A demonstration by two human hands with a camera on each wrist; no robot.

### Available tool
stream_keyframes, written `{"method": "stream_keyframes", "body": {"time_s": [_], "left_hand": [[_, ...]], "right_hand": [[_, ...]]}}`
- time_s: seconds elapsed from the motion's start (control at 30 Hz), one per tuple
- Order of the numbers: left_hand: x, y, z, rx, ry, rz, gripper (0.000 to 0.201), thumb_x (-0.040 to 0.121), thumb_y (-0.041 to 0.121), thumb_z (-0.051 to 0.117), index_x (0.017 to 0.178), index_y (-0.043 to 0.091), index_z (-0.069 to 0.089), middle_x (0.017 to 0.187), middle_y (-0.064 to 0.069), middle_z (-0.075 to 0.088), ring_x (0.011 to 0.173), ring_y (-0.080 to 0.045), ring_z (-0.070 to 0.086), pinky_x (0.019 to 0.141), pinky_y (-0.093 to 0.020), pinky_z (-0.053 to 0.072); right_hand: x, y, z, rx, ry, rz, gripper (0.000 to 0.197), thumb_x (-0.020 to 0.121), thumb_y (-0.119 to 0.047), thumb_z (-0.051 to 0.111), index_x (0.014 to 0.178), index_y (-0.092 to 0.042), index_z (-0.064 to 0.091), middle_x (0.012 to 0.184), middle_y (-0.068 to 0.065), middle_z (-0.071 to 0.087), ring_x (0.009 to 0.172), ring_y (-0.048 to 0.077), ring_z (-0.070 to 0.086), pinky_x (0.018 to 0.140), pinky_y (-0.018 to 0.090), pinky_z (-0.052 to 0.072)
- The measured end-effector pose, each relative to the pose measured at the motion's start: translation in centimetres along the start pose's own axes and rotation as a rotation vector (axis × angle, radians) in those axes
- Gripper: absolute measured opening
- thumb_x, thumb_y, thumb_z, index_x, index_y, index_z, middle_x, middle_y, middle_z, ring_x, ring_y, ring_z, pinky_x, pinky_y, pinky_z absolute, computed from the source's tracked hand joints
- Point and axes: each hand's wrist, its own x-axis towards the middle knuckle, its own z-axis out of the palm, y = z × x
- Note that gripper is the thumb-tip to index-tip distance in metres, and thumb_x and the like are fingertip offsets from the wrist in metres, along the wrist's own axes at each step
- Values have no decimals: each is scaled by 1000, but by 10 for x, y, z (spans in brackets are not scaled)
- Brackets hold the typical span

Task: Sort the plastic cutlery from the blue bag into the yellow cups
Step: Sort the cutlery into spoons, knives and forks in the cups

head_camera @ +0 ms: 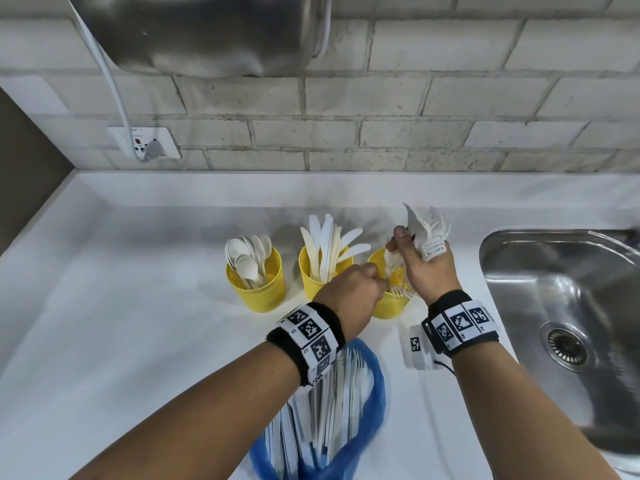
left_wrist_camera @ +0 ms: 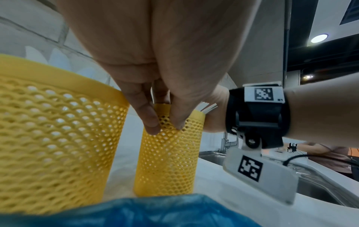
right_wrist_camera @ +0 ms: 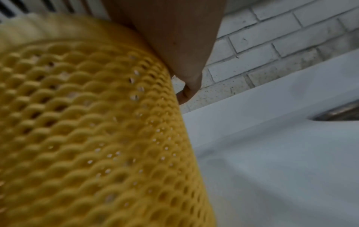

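Head view first, nearest to me: the blue bag lies open on the white counter under my left forearm, just in front of the right yellow cup, with white cutlery showing inside it. Beyond the bag, my left hand is at the near left side of that right yellow cup; from the left wrist view my fingers are curled and pinch its mesh wall just under the rim. My right hand hovers over the same cup, slightly to its right, fingers curled round a bundle of white forks whose tines fan up and away from me. More forks lie inside the cup, tines poking over its near rim. Just left of the right yellow cup stands the middle yellow cup, full of white knives standing blade up, and further left of it the left yellow cup, holding white spoons. Right of the right yellow cup, set into the counter, is a steel sink. Behind the cups runs a pale brick wall, with a socket far to the left and a cable rising from it.
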Motion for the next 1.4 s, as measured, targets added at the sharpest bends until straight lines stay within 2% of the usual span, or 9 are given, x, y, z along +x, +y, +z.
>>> {"method": "stream_keyframes", "body": {"time_s": [0.1, 0.23, 0.43, 0.77, 0.87, 0.97, 1.2, 1.3, 1.4], "left_hand": [[0, -3, 1, 5, 28, 3, 18, 89, -3, 60, 93, 12, 69, 93, -8, 55, 82, -29, 56, 77, -44, 52], [-1, -2, 3, 24, 25, 22, 18, 91, -3, 56, 93, 9, 69, 90, -10, 57, 84, -30, 56, 75, -42, 51], [5, -6, 12, 120, -60, 8, 22, 87, -6, 47, 88, 8, 64, 92, -9, 61, 92, -30, 53, 75, -40, 45], [-2, 1, 2, 42, 9, -40, 18, 94, 3, 56, 105, 10, 68, 103, -10, 58, 95, -27, 56, 86, -39, 51], [-3, 1, -1, 52, 13, -62, 19, 94, 4, 57, 105, 13, 68, 104, -8, 58, 95, -26, 57, 84, -38, 52], [-3, 1, 1, 88, -10, -67, 18, 93, 3, 56, 101, 14, 69, 101, -6, 60, 94, -27, 57, 81, -37, 52], [-6, 4, 0, 20, 69, -140, 16, 92, 2, 60, 101, 8, 71, 113, -8, 53, 89, -28, 62, 80, -43, 56], [-10, 6, -3, -2, 110, -175, 17, 95, 9, 59, 109, 8, 70, 129, -8, 46, 84, -30, 65, 80, -43, 57], [-15, 8, -10, -16, 131, -188, 22, 99, 19, 56, 115, 8, 67, 134, -7, 45, 86, -32, 66, 82, -43, 55]], "right_hand": [[-5, 6, 2, 30, 10, -11, 33, 97, -31, 69, 89, -1, 58, 73, 8, 60, 63, 5, 57, 65, 14, 45], [-6, 15, 1, 37, 48, -30, 62, 85, -50, 70, 114, 2, 53, 97, 9, 64, 85, 5, 63, 81, 13, 46], [-14, 12, -5, 103, -59, 51, 30, 92, -11, 76, 120, -10, 67, 107, 1, 73, 95, 0, 69, 85, 12, 49], [-22, 10, -5, 286, -92, 38, 72, 76, 6, 85, 134, -10, 48, 114, 13, 67, 97, 11, 70, 82, 24, 56], [-22, 6, -9, 280, -70, -47, 86, 76, -10, 86, 144, -26, 36, 124, 12, 62, 105, 14, 67, 87, 25, 57], [-21, 1, -10, 252, -44, -80, 62, 86, -42, 69, 141, -28, 44, 128, 7, 64, 115, 15, 63, 91, 27, 54], [-12, 3, -5, -264, 29, -292, 17, 93, -23, 59, 102, -17, 71, 109, -3, 63, 99, 1, 59, 88, 26, 50], [-11, -3, -9, -321, -25, -312, 32, 96, -28, 57, 124, -16, 68, 139, -2, 55, 125, -1, 49, 103, 8, 35], [-12, -6, -9, -500, -232, -292, 45, 104, -28, 52, 147, -16, 53, 162, -3, 36, 148, 8, 33, 118, 21, 29]]}}
